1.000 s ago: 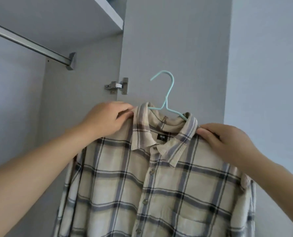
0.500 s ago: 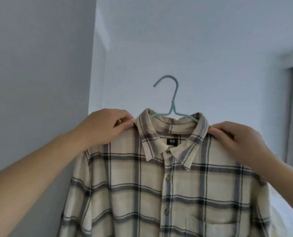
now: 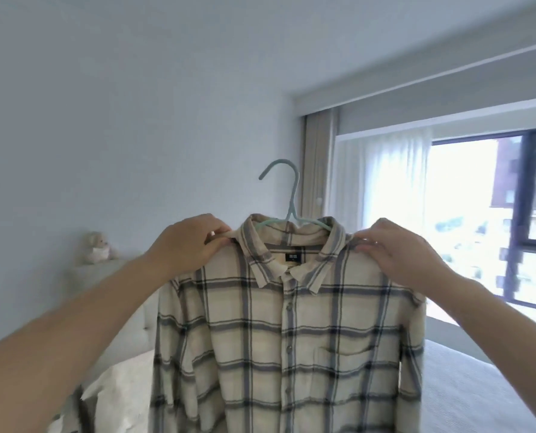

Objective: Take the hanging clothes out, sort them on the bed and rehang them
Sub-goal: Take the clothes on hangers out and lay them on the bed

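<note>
Cream plaid shirt on hanger, shoulders pinched by left hand and right hand, above bed.

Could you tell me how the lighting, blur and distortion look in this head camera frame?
Head view: the window is blown out, so the wall looks dim and bluish; the plaid shirt and hanger are fairly sharp at the collar, softer low down; the stuffed toy is blurry; wide-angle distortion stretches both forearms and tilts the curtain rail.
</note>
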